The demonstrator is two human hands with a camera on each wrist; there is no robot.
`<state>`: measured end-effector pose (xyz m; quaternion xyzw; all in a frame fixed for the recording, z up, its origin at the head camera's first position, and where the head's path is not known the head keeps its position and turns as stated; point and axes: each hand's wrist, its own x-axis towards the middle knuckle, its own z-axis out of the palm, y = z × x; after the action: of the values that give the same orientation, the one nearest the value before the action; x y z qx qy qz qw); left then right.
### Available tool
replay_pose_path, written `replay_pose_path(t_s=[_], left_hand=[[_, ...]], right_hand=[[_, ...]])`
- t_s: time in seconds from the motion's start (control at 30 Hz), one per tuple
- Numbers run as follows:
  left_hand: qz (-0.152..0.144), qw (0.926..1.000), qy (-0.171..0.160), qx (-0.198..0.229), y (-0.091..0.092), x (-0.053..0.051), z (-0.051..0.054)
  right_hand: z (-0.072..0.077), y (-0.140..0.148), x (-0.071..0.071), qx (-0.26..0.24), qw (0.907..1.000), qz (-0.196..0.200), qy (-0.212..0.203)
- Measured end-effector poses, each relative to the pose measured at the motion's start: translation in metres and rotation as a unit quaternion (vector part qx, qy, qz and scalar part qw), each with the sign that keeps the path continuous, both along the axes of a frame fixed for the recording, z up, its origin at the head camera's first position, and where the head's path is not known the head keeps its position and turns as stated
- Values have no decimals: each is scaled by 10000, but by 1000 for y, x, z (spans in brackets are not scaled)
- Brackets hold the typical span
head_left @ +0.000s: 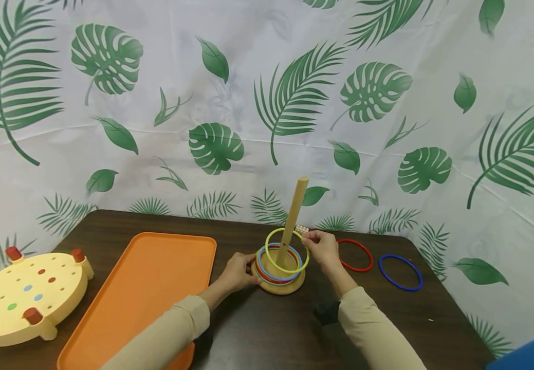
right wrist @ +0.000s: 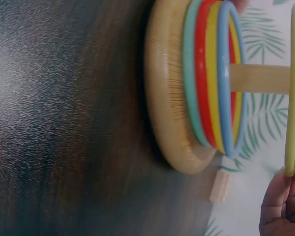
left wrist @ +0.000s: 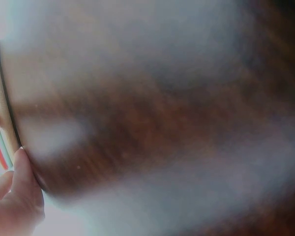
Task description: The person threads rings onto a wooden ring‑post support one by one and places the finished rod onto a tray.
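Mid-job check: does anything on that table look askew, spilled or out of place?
One small oddity: a tiny yellow scrap lies alone on the dark tabletop at right, too small to identify. The wooden post leans in the head view but looks square to its round base in the right wrist view, so that's probably perspective.

The ring [right wrist: 294, 105] between the right fingers [head_left: 314, 237] is yellow-green; rightward, a red ring [head_left: 349, 240] and a blue ring [head_left: 392, 256]. Beside the left fingers [head_left: 245, 258], stacked rings [right wrist: 200, 73] of blue, yellow, red and mint top a tan base [right wrist: 160, 78]. Behind both, green leaves [head_left: 217, 147] pattern the white backdrop [head_left: 239, 77].
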<state>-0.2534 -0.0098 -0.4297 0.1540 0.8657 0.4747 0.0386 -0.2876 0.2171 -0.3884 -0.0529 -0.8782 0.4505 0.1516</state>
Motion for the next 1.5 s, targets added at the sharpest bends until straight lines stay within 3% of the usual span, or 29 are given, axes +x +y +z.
replay_pose_path(t_s=[0.77, 1.5], left_hand=[[-24, 10000, 21, 37, 0, -2, -4], [29, 9997, 162, -200, 0, -2, -4]], right_hand=[[-21, -10, -8, 251, 9992, -53, -319], [-27, -12, -7, 252, 9986, -137, -438]])
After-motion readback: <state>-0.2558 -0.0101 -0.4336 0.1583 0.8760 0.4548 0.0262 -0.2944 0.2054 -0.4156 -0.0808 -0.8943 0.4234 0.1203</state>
